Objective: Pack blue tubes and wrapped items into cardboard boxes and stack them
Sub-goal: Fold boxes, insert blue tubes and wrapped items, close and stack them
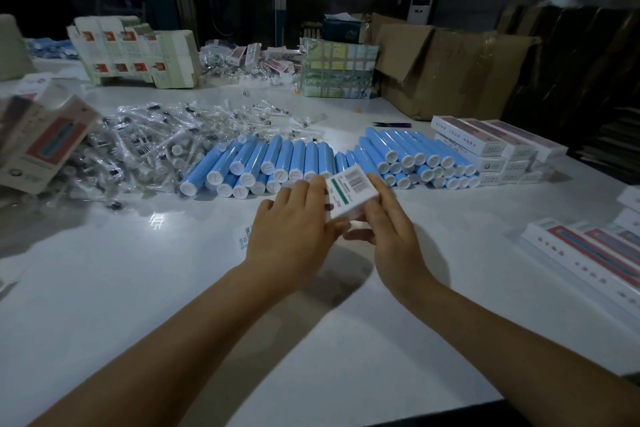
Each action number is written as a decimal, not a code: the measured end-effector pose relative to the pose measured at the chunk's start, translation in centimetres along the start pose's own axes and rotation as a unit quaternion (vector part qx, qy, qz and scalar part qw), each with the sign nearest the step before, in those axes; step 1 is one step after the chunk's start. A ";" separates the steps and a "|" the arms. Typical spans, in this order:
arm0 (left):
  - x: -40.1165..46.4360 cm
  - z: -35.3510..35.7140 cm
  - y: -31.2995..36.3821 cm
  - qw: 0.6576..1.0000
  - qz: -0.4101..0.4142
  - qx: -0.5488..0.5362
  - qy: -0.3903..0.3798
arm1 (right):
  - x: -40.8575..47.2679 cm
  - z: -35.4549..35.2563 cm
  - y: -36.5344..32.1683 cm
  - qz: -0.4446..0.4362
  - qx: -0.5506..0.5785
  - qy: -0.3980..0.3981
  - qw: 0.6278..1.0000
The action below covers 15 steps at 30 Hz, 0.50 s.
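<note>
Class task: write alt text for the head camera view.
Both hands, left hand and right hand, hold a small white box over a white table, with rows of blue tubes and a heap of wrapped items behind.

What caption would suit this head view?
Both hands, left hand and right hand, hold a small white box before rows of blue tubes.

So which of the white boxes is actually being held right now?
The barcode box, up off the table between both hands. The other boxes lie stacked at the right.
</note>
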<state>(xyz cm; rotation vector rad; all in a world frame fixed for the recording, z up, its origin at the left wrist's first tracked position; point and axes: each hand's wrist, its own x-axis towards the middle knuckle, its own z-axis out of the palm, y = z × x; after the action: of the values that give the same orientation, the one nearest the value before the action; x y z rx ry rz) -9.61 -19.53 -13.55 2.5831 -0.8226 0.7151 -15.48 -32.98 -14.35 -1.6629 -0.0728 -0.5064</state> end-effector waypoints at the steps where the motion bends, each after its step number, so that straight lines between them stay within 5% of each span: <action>1: 0.2 -0.5 0.1 0.996 -0.012 -0.084 -0.001 | -0.1 0.1 -0.1 -0.016 -0.004 -0.008 1.000; 3: 0.5 -1.7 0.4 0.948 -0.066 -0.310 0.015 | -0.3 0.3 -0.2 -0.029 -0.015 -0.027 0.999; 4: 0.6 -2.2 0.6 0.899 -0.121 -0.421 0.024 | -0.3 0.4 -0.2 -0.030 -0.022 -0.034 0.999; 8: 1.2 -3.0 0.1 0.595 -0.322 -0.736 -0.014 | -0.7 0.9 -0.7 -0.041 -0.088 -0.105 0.990; 9: 1.1 -2.9 0.0 0.547 -0.334 -0.767 -0.020 | -0.9 1.2 -0.8 -0.044 -0.103 -0.135 0.984; 12: 0.8 -2.3 0.1 0.494 -0.359 -0.792 -0.007 | -0.9 1.8 -0.7 -0.029 -0.141 -0.181 0.973; 15: 0.8 -1.7 0.2 0.496 -0.367 -0.787 -0.010 | -0.7 1.8 -0.1 -0.034 -0.177 -0.157 0.971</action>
<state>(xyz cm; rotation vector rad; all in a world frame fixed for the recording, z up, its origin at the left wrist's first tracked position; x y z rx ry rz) -9.80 -19.22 -11.69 0.8882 -0.0202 -0.3616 -15.66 -31.11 -14.62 -2.0884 -0.2870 -0.3135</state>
